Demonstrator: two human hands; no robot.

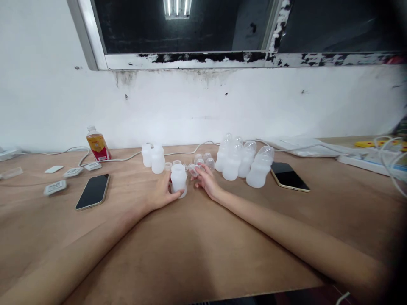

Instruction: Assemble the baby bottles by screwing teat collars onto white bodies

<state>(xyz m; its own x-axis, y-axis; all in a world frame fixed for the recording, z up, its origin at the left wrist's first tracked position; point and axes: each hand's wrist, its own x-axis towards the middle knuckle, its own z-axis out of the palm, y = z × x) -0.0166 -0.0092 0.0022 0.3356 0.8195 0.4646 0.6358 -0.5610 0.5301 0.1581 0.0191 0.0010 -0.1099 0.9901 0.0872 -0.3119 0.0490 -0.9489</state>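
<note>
My left hand (164, 191) is wrapped round a frosted white baby bottle (178, 180), which stands upright on the table with no dome cap on it. Just right of it, my right hand (206, 181) has its thumb and fingers on a small transparent dome cap (193, 170). Several more transparent caps (206, 157) sit behind those fingers. Behind the held bottle lie small ring-shaped pieces (177, 162). Two uncapped white bottles (157, 160) stand at the back left of my left hand. To the right, several bottles with domed caps (231, 163) are grouped together.
A phone (93, 192) lies on the left and another phone (290, 176) on the right. Near the wall stands a drink bottle (98, 144). Small white square items (55, 187) and a white cable (127, 158) rest on the wooden table (203, 250). A power strip (372, 163) is far right.
</note>
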